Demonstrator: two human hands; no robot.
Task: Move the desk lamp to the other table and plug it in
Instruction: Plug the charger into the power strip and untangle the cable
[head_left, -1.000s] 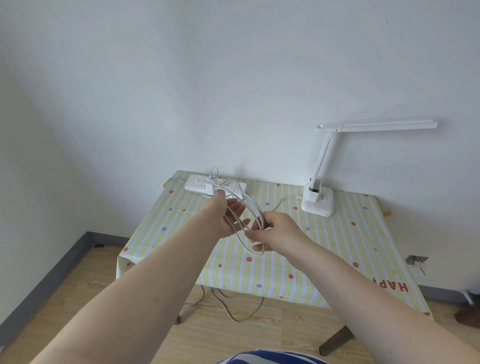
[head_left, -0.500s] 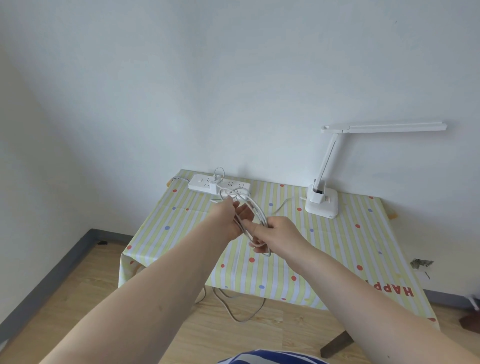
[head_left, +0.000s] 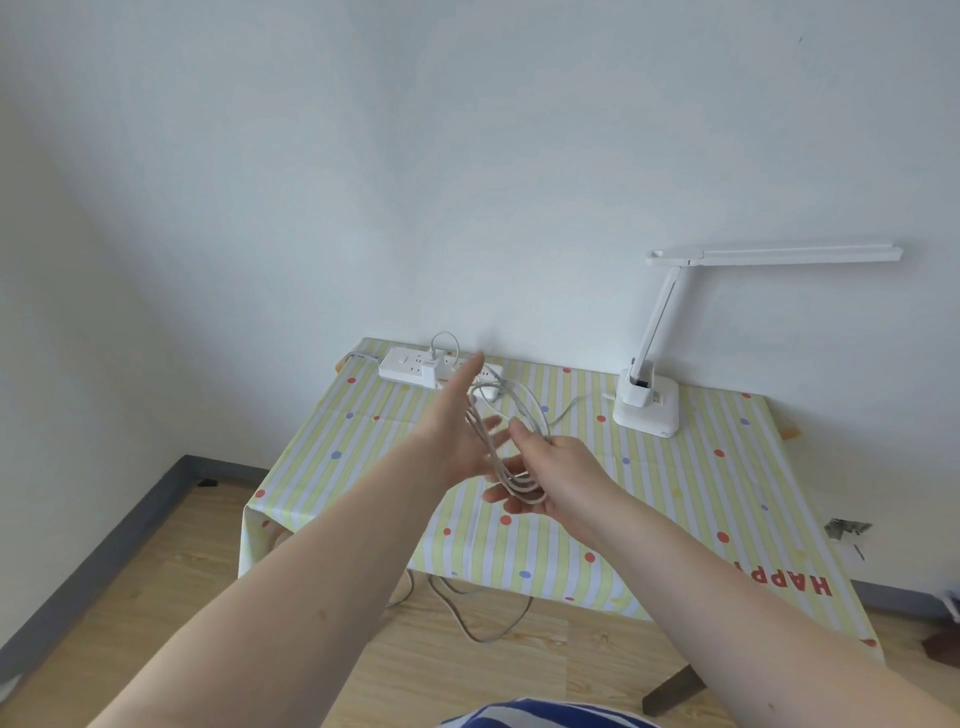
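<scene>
Cable loops (head_left: 511, 447) hang limp and light in my right hand (head_left: 558, 480), whose fingers are curled around the bundle's lower end. My left hand (head_left: 457, 431) is spread flat and released beside the loops, fingertips reaching toward the power strip (head_left: 405, 368) at the back of the surface (head_left: 675, 499). The desk lamp (head_left: 652, 387) stands upright at the rear right, near the wall, its cord trailing toward my coil. I judge the cord floppy and prone to tangling. The lamp looks light but top-heavy with its long arm; I would grip the upright stem just above the base.
</scene>
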